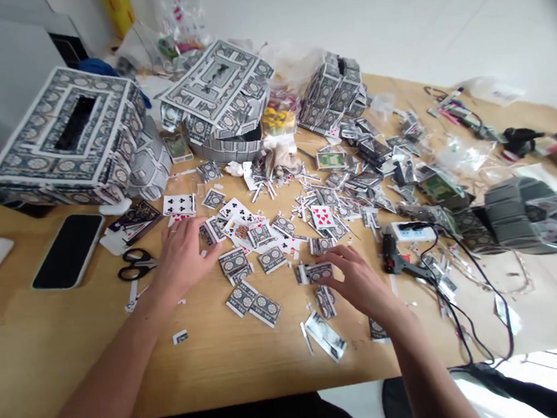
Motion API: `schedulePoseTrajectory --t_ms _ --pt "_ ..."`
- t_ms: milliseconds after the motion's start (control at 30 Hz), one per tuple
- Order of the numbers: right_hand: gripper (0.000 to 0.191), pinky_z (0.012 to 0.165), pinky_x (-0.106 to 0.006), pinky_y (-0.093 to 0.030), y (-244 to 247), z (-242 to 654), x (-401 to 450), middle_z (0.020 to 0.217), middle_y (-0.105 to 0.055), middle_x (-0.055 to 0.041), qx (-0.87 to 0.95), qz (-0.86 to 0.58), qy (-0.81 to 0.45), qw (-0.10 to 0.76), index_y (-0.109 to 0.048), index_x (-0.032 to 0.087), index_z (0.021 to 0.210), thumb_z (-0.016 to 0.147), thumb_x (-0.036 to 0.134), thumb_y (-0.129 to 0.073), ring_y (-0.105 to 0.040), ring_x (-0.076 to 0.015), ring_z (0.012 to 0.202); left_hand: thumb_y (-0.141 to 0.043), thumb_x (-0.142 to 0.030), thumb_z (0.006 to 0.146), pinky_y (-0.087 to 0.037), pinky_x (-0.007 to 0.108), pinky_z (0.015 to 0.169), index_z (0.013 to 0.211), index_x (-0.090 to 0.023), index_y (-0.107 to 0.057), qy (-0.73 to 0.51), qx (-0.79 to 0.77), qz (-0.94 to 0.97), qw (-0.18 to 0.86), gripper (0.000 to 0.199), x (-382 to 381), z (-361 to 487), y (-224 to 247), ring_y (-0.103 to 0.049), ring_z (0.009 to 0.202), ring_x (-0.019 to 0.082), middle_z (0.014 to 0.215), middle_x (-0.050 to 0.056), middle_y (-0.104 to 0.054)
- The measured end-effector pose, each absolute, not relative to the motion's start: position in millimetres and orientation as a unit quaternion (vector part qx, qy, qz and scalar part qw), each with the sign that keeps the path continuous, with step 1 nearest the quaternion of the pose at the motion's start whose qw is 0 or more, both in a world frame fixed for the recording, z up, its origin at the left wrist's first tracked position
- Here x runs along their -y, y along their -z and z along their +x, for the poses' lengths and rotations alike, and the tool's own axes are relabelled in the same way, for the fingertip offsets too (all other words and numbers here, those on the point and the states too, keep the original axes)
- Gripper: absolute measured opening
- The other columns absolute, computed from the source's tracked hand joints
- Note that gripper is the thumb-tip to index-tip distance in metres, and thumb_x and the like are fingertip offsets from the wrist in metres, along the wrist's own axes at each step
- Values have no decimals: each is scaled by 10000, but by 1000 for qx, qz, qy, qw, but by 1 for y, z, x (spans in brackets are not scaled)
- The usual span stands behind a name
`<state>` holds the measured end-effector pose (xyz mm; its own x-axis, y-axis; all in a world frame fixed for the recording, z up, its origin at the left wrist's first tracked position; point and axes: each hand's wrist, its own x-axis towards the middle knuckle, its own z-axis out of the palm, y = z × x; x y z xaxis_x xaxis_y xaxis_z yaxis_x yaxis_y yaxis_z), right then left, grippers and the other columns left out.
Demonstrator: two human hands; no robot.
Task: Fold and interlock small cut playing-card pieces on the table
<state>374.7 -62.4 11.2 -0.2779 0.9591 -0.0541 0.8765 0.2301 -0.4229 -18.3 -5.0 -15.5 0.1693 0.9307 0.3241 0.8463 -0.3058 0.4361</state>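
Folded card strip (316, 272) lies on the desk (200, 365), long axis left to right, immediately left of the nearer right hand (359, 277). Curled fingers meet its right end; grip indeterminable. Left hand (187, 249): fingers at card piece (212, 230), grip indeterminable.

Craft workshop: card pieces (272, 259), scissors (148, 263)

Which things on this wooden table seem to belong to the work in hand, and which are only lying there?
Likely part of the work:
- grey-patterned paper cards
- rectangular card-covered box
- black-handled scissors
- black glue gun

Probably just lying about:
- flat black-screened smartphone
- clear plastic bag
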Motion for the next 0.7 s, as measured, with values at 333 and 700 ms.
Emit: schedulePoseTrajectory --t_ms 333,700 --pt "167 805 -391 -579 -36 338 57 941 -773 -59 708 -580 -270 299 -723 257 979 1009 419 -749 -733 -259 884 -743 -292 984 -582 461 1027 1467 -236 -516 -379 -490 768 162 537 19 7 18 -676 1183 301 1268 121 -665" --pt "332 1070 -414 -530 -8 224 3 1215 -776 -99 558 -442 -552 434 -777 231 878 877 548 -876 -694 -275 1203 -728 -134 974 -615 318 800 1475 -282 -536 -394 -485 757 190 556 24 9 18 -679 791 164 1150 43 -694"
